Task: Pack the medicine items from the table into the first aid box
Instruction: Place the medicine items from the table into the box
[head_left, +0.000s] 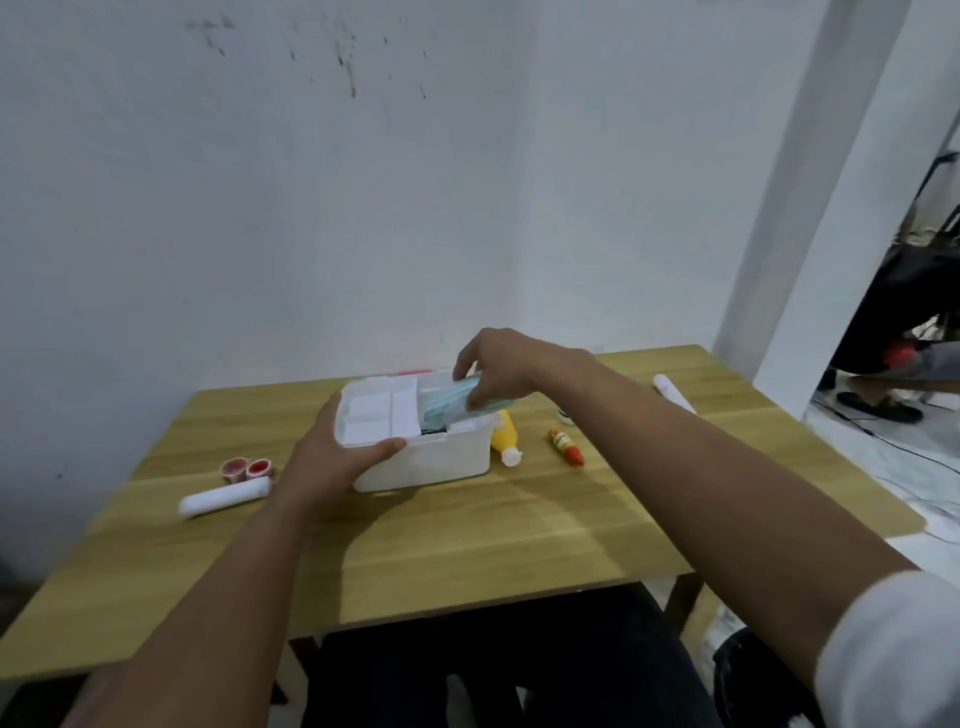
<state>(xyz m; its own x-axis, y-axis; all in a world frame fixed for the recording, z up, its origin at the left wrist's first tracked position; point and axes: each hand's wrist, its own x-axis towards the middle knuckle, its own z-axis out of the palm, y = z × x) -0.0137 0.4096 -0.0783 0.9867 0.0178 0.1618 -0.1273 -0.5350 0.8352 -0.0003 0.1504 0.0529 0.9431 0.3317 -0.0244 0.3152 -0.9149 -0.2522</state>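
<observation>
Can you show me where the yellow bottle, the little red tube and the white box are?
yellow bottle (504, 432), head view, its yellow body.
little red tube (567, 447), head view, its middle.
white box (436, 460), head view, its front wall.

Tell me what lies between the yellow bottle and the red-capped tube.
Nothing: in the head view, only bare table separates the yellow bottle and the red-capped tube.

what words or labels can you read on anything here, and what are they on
None can be read.
Small red-capped tube: a yellow label with dark print, too blurred to read.
Yellow bottle: no text visible.
White box: no text visible on its front wall.
Blue pack in the right hand: no print can be made out.
</observation>
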